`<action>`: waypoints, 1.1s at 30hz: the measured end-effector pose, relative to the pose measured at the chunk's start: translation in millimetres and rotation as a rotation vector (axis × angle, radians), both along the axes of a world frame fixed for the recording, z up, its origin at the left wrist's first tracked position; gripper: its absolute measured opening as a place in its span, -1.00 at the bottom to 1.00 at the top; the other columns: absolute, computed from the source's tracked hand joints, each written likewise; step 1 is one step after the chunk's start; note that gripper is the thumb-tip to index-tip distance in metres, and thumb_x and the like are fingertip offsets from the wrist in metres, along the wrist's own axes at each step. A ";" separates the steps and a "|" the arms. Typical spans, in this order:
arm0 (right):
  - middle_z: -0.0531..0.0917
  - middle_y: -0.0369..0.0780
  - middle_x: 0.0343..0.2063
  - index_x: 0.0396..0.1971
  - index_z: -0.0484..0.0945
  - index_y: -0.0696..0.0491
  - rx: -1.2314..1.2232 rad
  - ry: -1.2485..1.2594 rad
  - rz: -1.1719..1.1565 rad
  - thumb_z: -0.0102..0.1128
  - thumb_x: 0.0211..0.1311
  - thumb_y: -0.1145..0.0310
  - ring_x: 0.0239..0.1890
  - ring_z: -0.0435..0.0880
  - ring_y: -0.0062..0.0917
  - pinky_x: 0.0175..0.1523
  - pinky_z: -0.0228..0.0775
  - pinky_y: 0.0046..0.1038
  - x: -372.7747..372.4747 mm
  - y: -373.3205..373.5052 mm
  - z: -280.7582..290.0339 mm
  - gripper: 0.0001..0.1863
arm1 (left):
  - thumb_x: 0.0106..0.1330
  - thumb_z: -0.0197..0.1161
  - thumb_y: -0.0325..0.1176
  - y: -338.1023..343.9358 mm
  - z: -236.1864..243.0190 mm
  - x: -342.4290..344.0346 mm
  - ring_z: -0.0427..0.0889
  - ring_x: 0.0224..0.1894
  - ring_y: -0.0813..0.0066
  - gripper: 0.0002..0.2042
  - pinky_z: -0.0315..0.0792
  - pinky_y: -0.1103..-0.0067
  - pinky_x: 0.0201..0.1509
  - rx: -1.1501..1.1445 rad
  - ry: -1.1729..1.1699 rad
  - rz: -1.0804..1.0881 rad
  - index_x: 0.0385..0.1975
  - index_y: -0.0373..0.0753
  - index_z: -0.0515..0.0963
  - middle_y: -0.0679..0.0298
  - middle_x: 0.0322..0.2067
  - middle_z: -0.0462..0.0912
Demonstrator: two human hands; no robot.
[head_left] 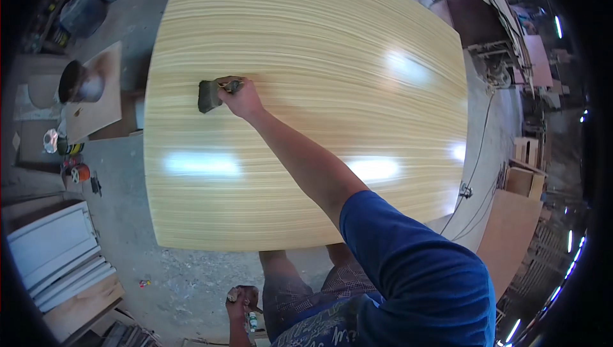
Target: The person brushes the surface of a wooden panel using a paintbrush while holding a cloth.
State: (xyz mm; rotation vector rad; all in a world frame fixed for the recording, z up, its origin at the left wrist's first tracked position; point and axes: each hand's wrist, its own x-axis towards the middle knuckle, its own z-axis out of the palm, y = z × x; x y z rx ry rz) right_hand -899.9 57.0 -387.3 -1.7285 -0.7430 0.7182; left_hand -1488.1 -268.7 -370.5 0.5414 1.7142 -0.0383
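Observation:
A wide flat paintbrush (209, 96) with dark bristles rests on the left part of a large board (306, 59). The board has pale yellow wood-grain stripes and a glossy face with light reflections. My right hand (242, 98) is closed round the brush's handle, its arm reaching across the board from the lower right. Low in the picture, off the board's near edge, my left hand (237, 305) hangs beside my leg. Its fingers are closed about something brownish that I cannot make out.
To the left, a dark round bucket (82, 82) stands on a plywood piece (105, 101), with small cans (76, 172) nearby. White panels (54, 251) are stacked at lower left. A cable (485, 126) runs along the floor at right, near a leaning brown sheet (511, 235).

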 end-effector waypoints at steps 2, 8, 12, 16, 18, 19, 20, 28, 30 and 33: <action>0.70 -0.05 -0.39 -0.21 0.65 0.10 -0.044 0.032 -0.008 0.30 0.01 0.34 -0.33 0.70 -0.28 -0.20 0.54 -0.37 20.4 -31.3 12.2 -0.70 | 0.13 0.44 -0.27 -9.9 -5.4 3.5 0.59 -0.40 0.57 -0.68 0.48 0.57 -0.37 0.100 -0.030 -0.040 -0.17 -0.22 0.55 0.35 -0.34 0.61; 0.70 -0.08 -0.47 -0.25 0.65 0.12 -0.075 -0.024 -0.103 0.30 0.00 0.35 -0.43 0.69 -0.32 -0.28 0.54 -0.38 112.7 -170.3 -0.2 -0.72 | 0.09 0.41 -0.38 -66.4 25.3 76.2 0.58 -0.40 0.55 -0.68 0.47 0.56 -0.38 -0.006 -0.001 -0.089 -0.16 -0.26 0.53 0.34 -0.35 0.61; 0.69 -0.09 -0.51 -0.26 0.65 0.12 -0.111 0.019 -0.117 0.31 -0.01 0.35 -0.47 0.69 -0.38 -0.31 0.52 -0.41 166.1 -247.9 -6.0 -0.72 | 0.07 0.39 -0.40 -132.7 9.3 56.7 0.62 -0.43 0.50 -0.69 0.52 0.51 -0.37 0.089 0.035 -0.161 -0.16 -0.26 0.55 0.27 -0.42 0.63; 0.70 -0.15 -0.53 -0.30 0.66 0.14 -0.065 0.037 -0.157 0.31 0.01 0.37 -0.50 0.68 -0.45 -0.34 0.51 -0.43 201.3 -300.8 -11.2 -0.76 | 0.07 0.34 -0.45 -170.9 -23.7 18.9 0.59 -0.39 0.53 -0.66 0.50 0.53 -0.37 0.051 0.155 -0.451 -0.11 -0.27 0.52 0.31 -0.33 0.62; 0.70 -0.18 -0.55 -0.31 0.67 0.15 -0.024 0.037 -0.178 0.30 0.03 0.38 -0.52 0.66 -0.48 -0.37 0.50 -0.45 232.0 -333.7 -16.2 -0.78 | 0.09 0.36 -0.42 -174.7 -33.0 27.1 0.60 -0.42 0.52 -0.67 0.51 0.53 -0.38 0.007 0.139 -0.445 -0.13 -0.29 0.53 0.29 -0.35 0.62; 0.69 -0.19 -0.56 -0.31 0.67 0.16 -0.020 -0.026 -0.189 0.30 0.03 0.38 -0.53 0.66 -0.50 -0.39 0.49 -0.46 252.8 -363.6 -24.5 -0.78 | 0.09 0.36 -0.42 -175.5 -35.7 46.9 0.60 -0.42 0.52 -0.67 0.51 0.53 -0.38 -0.005 0.132 -0.457 -0.13 -0.29 0.53 0.29 -0.35 0.62; 0.68 -0.20 -0.58 -0.33 0.67 0.15 -0.063 0.017 -0.226 0.31 0.03 0.37 -0.54 0.65 -0.52 -0.39 0.49 -0.46 263.3 -386.9 -20.9 -0.79 | 0.10 0.36 -0.41 -168.1 -33.6 72.4 0.61 -0.43 0.50 -0.67 0.52 0.52 -0.38 -0.017 0.079 -0.509 -0.12 -0.29 0.52 0.28 -0.36 0.62; 0.69 -0.13 -0.56 -0.34 0.67 0.17 -0.208 -0.040 -0.329 0.31 0.01 0.32 -0.51 0.67 -0.47 -0.35 0.50 -0.44 348.0 -525.7 -5.6 -0.75 | 0.10 0.39 -0.37 -169.2 -30.5 134.8 0.66 -0.26 0.34 -0.52 0.60 0.44 -0.33 0.122 0.105 -0.568 0.04 -0.30 0.43 0.16 -0.18 0.61; 0.69 -0.13 -0.56 -0.34 0.67 0.17 -0.214 -0.065 -0.350 0.31 0.01 0.33 -0.51 0.67 -0.47 -0.35 0.50 -0.44 379.7 -577.6 -0.7 -0.75 | 0.10 0.38 -0.38 -185.0 -23.9 164.0 0.66 -0.24 0.33 -0.51 0.60 0.43 -0.31 0.120 0.088 -0.590 0.05 -0.30 0.43 0.15 -0.16 0.60; 0.69 -0.13 -0.55 -0.35 0.67 0.17 -0.207 -0.090 -0.356 0.31 0.00 0.33 -0.50 0.67 -0.47 -0.35 0.49 -0.44 425.3 -647.5 -2.3 -0.75 | 0.10 0.38 -0.40 -214.4 -13.2 202.1 0.66 -0.21 0.30 -0.50 0.61 0.41 -0.26 0.121 0.119 -0.590 0.06 -0.33 0.42 0.14 -0.14 0.60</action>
